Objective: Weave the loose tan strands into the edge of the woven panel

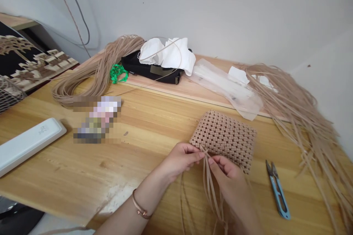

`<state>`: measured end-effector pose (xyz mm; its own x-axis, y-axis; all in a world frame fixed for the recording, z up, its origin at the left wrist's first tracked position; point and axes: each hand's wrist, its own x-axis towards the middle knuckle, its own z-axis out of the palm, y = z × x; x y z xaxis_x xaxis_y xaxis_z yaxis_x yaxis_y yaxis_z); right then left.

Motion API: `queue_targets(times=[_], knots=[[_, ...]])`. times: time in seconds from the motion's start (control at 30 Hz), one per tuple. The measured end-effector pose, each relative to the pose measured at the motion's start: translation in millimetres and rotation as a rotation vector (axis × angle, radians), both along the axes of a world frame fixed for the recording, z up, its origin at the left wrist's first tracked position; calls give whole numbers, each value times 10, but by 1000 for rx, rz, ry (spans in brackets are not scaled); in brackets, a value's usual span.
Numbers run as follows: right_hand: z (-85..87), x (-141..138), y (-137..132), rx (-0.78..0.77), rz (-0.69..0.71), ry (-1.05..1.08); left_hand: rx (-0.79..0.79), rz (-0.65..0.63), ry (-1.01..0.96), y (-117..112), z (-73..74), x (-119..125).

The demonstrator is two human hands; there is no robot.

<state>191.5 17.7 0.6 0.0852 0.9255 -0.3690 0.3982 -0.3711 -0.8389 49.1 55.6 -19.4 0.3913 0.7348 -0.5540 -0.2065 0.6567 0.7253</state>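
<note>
A tan woven bag [224,134] with a knotted, holed pattern lies on the wooden table in front of me. Several loose tan cords [209,185] hang from its near left edge toward me. My left hand [187,158], with a bracelet on the wrist, pinches cord at that edge between thumb and forefinger. From the other side my right hand [224,170] also pinches a cord, its thumb close to the left fingertips. To the right lie blue thread snips [278,191], their blades pointing away from me.
Bundles of tan cord [82,75] lie at the back left and along the right [298,106]. At the back are a black pouch [151,69] under white paper [168,55], green cord [118,73] and a plastic bag [226,88]. A white case [30,143] lies left.
</note>
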Motion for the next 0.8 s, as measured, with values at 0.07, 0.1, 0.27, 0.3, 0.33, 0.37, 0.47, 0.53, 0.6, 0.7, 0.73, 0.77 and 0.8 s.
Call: queue_targets(times=[0.07, 0.1, 0.27, 0.3, 0.33, 0.37, 0.47, 0.53, 0.6, 0.7, 0.73, 0.77, 0.8], knots=[[-14, 13, 6, -27, -10, 42, 8, -4, 1, 0, 4, -2], [-15, 17, 8, -36, -20, 54, 11, -4, 1, 0, 10, -2], [-14, 4, -1, -33, -45, 40, 0, 28, 3, 3, 51, 11], [-21, 0, -4, -22, -38, 39, -2, 36, 6, 2, 56, 15], [-30, -2, -7, -4, -29, 34, -2, 40, 7, 0, 58, 18], [-37, -1, -9, 13, -18, 23, -1, 44, 10, -3, 58, 22], [-29, 12, -16, 54, 35, -86, 11, 56, 25, -11, 45, 28], [5, 26, -18, 81, 89, -221, 28, 52, 37, -16, 34, 30], [51, 35, -16, 124, 148, -352, 44, 40, 40, -20, 28, 29], [110, 28, 1, 155, 205, -439, 59, 36, 40, -23, 23, 28], [121, 21, 9, 145, 209, -441, 65, 41, 43, -24, 22, 30], [127, 12, 16, 127, 209, -433, 74, 47, 47, -25, 20, 32], [129, 4, 20, 106, 207, -416, 82, 55, 51, -27, 18, 35]])
